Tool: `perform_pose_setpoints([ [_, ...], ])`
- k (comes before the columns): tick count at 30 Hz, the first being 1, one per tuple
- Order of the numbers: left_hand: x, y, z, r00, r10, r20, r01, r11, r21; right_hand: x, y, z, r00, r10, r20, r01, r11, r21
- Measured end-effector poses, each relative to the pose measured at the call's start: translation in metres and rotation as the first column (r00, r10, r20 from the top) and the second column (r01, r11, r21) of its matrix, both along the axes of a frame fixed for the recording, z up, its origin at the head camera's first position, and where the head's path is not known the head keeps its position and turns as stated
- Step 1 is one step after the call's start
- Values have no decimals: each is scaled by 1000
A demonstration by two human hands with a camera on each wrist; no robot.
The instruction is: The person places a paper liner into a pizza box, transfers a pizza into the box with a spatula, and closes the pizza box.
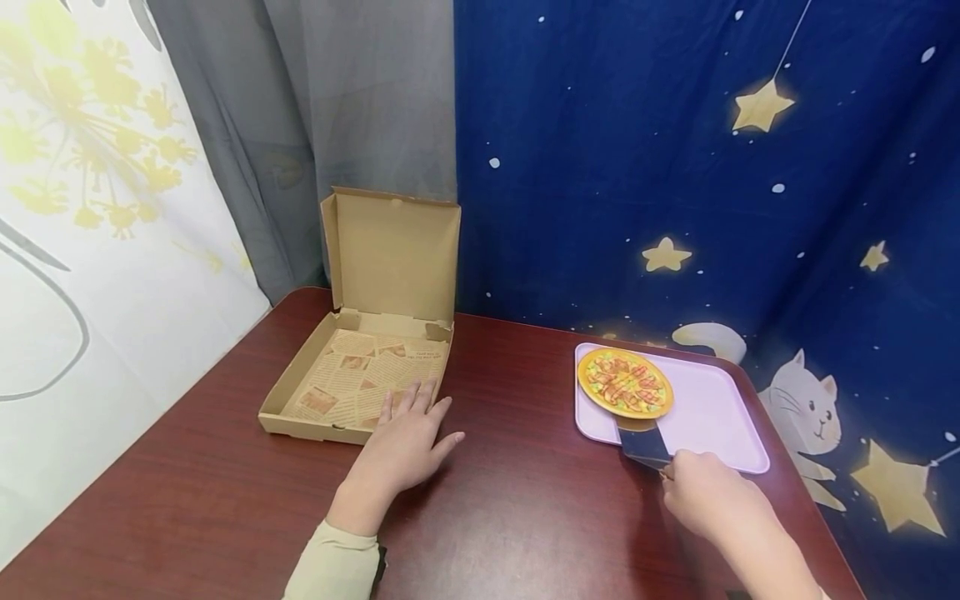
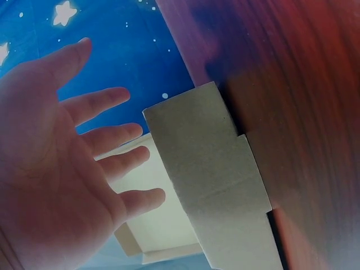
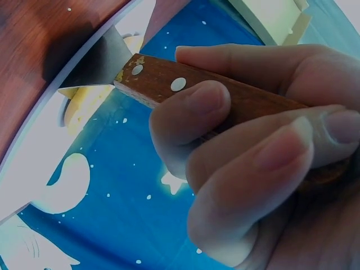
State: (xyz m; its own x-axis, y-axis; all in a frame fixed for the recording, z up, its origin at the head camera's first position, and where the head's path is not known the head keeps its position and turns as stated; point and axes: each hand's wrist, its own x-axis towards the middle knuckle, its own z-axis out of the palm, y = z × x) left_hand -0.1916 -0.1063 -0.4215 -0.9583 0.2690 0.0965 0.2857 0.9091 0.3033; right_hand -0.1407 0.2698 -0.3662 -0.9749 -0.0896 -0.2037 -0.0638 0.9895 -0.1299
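Observation:
My right hand [image 1: 708,492] grips the wooden handle [image 3: 225,93] of a metal spatula [image 1: 643,443], fingers curled round it. The blade's front end is hidden at the near edge of a round pizza [image 1: 626,383] with an orange-yellow rim. That pizza lies on the left part of a lilac tray [image 1: 712,408]. My left hand [image 1: 405,442] is spread over the near right corner of an open cardboard pizza box [image 1: 300,429], holding nothing. In the left wrist view its fingers are straight and apart, beside the box wall [image 2: 208,174].
Printed brown paper [image 1: 367,375] lines the box, whose lid [image 1: 396,254] stands upright at the back. Both box and tray rest on a dark red wooden table [image 1: 510,500]. Grey [image 1: 382,100] and blue star-patterned curtains [image 1: 600,167] hang behind the table.

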Motion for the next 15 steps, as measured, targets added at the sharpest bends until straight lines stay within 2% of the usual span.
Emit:
perform_pose_setpoints([
  [15,1,0,-1,1000,-3,-8,3,1000,-2,-6,-3,-2,1000,2,9,-2,1000,6],
])
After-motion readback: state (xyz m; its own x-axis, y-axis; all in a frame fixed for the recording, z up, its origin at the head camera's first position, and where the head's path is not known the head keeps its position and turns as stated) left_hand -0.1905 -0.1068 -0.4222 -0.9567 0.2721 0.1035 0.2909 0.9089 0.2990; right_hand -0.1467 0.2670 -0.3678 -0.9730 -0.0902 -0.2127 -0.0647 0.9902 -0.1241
